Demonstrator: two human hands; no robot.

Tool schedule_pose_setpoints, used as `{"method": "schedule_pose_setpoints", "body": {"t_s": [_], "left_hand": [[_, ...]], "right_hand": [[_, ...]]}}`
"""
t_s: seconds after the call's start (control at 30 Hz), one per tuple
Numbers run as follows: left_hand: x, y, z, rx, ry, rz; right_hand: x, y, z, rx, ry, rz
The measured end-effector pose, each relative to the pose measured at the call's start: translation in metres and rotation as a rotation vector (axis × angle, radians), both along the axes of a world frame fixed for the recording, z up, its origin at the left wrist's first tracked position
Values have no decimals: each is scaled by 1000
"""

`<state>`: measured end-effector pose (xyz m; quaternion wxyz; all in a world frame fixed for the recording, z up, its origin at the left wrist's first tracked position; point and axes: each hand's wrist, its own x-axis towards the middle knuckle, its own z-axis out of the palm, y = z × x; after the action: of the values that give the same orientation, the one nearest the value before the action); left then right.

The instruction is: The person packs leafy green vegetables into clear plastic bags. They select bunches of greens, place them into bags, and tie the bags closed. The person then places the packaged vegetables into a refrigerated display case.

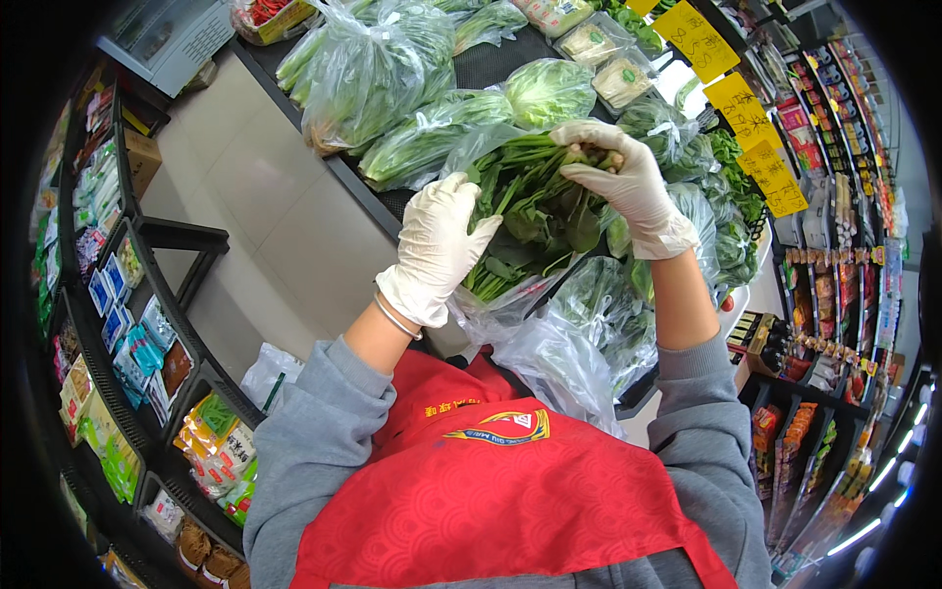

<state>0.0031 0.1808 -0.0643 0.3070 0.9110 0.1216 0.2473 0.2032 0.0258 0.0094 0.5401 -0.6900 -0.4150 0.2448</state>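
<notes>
A bunch of leafy greens with pinkish root ends, apparently spinach (541,213), lies in front of me, partly inside a clear plastic bag (508,309). My right hand (625,184), in a white glove, grips the stems near their root ends. On the other side of the bunch, my left hand (441,247) wears a matching glove, with its fingers curled and its thumb against the greens. Whether it grips leaves or the bag's edge is hidden. Loose clear plastic (552,357) hangs between the bunch and my red apron (500,493).
Bagged green vegetables (375,81) and a bagged lettuce (552,92) lie on the black display stand (489,59). Packs of pale mushrooms (622,85) sit beyond. Yellow handwritten signs (773,177) stand at the right. Shelves of packaged goods (132,331) line the left, across a tiled floor (257,191).
</notes>
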Motion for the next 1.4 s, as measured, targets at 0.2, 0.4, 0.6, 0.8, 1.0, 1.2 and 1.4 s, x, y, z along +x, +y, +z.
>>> {"method": "schedule_pose_setpoints", "body": {"t_s": [0.2,0.4,0.6,0.8,1.0,1.2,1.4], "left_hand": [[-5,-15,12,-197,181,-154],[-6,-24,7,16,275,-196],[-8,-6,-33,36,167,-148],[-21,12,-44,151,275,-76],[-23,7,-51,446,645,-36],[-20,-11,-25,526,749,-213],[30,-3,74,23,217,-126]], "right_hand": [[4,-9,-12,-145,-55,46],[1,-14,-12,-145,42,89],[16,-26,-3,-88,314,-47],[42,-47,3,-18,293,-155],[64,-61,7,84,346,-257],[59,-65,7,119,348,-253],[41,-56,10,98,275,-218]]}}
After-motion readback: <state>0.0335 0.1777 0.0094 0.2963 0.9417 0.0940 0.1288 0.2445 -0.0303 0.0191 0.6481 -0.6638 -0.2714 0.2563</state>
